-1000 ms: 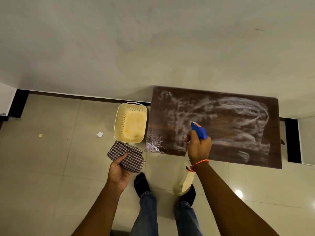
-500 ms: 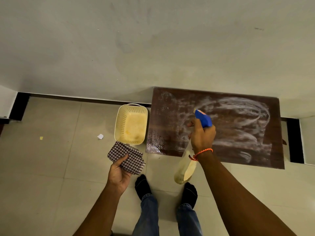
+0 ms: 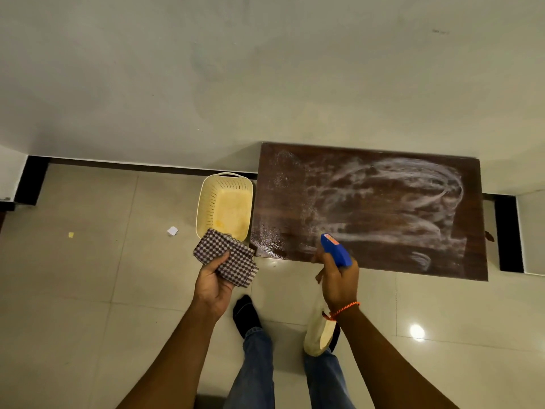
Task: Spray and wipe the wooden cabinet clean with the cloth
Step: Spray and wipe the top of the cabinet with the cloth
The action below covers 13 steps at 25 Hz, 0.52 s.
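Spraying step in hand: my right hand (image 3: 339, 283) grips the spray bottle (image 3: 320, 335), wooden cabinet top (image 3: 368, 208) just ahead; my left hand (image 3: 213, 283) pinches the checked cloth (image 3: 225, 256). Next: wiping, I judge.

The right hand (image 3: 339, 280) grips a spray bottle (image 3: 336, 251) at the near edge of the cabinet (image 3: 383, 246), whose top is smeared white and seems wet at the left corner. The left hand (image 3: 213, 283) holds a checked cloth (image 3: 227, 256) just in front of a basket (image 3: 206, 202) on the floor (image 3: 88, 276).
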Each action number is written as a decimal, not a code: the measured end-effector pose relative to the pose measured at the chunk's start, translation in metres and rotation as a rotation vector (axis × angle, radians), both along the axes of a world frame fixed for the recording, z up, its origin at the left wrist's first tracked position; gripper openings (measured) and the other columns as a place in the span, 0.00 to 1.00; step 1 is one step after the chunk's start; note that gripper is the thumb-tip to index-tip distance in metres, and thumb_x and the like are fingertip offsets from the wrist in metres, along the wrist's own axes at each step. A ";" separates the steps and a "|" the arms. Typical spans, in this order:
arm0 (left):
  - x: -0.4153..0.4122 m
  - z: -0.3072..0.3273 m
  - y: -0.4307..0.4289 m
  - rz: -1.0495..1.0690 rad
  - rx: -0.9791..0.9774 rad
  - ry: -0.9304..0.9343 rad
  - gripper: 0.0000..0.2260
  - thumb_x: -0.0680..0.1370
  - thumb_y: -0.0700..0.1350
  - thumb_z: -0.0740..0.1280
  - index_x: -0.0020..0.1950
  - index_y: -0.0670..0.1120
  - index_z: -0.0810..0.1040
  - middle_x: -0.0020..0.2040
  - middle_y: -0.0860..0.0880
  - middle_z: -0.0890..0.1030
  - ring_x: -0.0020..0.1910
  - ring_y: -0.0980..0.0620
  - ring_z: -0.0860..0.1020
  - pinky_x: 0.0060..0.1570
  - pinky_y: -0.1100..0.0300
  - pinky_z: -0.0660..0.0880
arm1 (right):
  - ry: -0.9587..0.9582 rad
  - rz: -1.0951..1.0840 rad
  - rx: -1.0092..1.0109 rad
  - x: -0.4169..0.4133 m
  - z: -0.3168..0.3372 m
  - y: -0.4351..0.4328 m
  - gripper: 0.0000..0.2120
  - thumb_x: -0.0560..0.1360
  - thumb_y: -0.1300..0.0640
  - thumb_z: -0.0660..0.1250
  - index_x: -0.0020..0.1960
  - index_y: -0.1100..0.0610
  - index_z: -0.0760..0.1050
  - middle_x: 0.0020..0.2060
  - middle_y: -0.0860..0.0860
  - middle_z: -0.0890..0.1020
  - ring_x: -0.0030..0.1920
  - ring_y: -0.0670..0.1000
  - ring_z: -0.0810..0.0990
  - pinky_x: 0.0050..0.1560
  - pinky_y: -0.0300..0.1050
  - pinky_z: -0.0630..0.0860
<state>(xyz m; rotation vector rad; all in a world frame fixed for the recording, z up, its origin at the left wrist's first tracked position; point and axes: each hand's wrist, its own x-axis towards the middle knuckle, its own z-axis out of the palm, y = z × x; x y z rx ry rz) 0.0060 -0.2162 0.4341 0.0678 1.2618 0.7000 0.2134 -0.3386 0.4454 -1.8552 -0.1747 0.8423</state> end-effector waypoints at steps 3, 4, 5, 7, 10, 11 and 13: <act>0.024 0.013 0.000 -0.117 0.221 0.203 0.16 0.80 0.38 0.67 0.66 0.49 0.76 0.63 0.47 0.81 0.61 0.47 0.80 0.65 0.44 0.77 | 0.029 0.032 0.052 -0.006 0.006 -0.010 0.22 0.78 0.69 0.64 0.38 0.44 0.82 0.36 0.67 0.81 0.28 0.59 0.75 0.28 0.47 0.75; 0.034 0.016 0.000 -0.196 0.343 0.357 0.14 0.82 0.40 0.66 0.67 0.50 0.75 0.63 0.50 0.81 0.61 0.52 0.79 0.68 0.45 0.75 | 0.030 0.041 0.062 -0.005 0.007 -0.011 0.22 0.78 0.69 0.63 0.38 0.44 0.82 0.36 0.67 0.81 0.28 0.58 0.75 0.27 0.47 0.75; 0.044 0.016 0.000 -0.294 0.491 0.523 0.15 0.83 0.41 0.66 0.69 0.50 0.74 0.63 0.52 0.80 0.62 0.55 0.78 0.70 0.45 0.73 | 0.025 0.051 0.078 -0.004 0.009 -0.011 0.23 0.78 0.69 0.63 0.38 0.44 0.82 0.36 0.66 0.81 0.28 0.58 0.75 0.27 0.46 0.75; 0.060 0.004 0.001 -0.554 0.854 0.846 0.22 0.83 0.40 0.64 0.78 0.48 0.68 0.74 0.47 0.73 0.74 0.48 0.70 0.77 0.43 0.64 | 0.009 0.066 0.102 0.000 0.012 -0.008 0.20 0.77 0.65 0.63 0.39 0.43 0.82 0.36 0.66 0.81 0.28 0.58 0.75 0.28 0.46 0.76; 0.083 -0.024 -0.004 -1.203 1.161 1.234 0.34 0.79 0.39 0.58 0.84 0.51 0.52 0.84 0.42 0.46 0.82 0.37 0.42 0.79 0.37 0.42 | 0.000 0.081 0.139 0.010 0.012 -0.007 0.16 0.76 0.62 0.63 0.41 0.43 0.83 0.35 0.65 0.81 0.28 0.65 0.76 0.30 0.49 0.76; 0.091 -0.035 -0.009 -1.436 1.130 1.308 0.37 0.78 0.39 0.58 0.84 0.52 0.46 0.84 0.42 0.40 0.81 0.36 0.38 0.78 0.36 0.39 | 0.001 0.079 0.152 0.013 0.010 -0.007 0.17 0.76 0.63 0.63 0.41 0.43 0.83 0.35 0.65 0.81 0.30 0.67 0.76 0.30 0.50 0.76; 0.101 -0.057 -0.023 -1.709 1.064 1.372 0.41 0.80 0.42 0.65 0.84 0.49 0.41 0.82 0.40 0.35 0.81 0.35 0.37 0.78 0.33 0.43 | -0.001 0.071 0.168 0.018 0.010 -0.008 0.14 0.76 0.62 0.63 0.42 0.46 0.83 0.35 0.64 0.82 0.32 0.69 0.77 0.29 0.49 0.76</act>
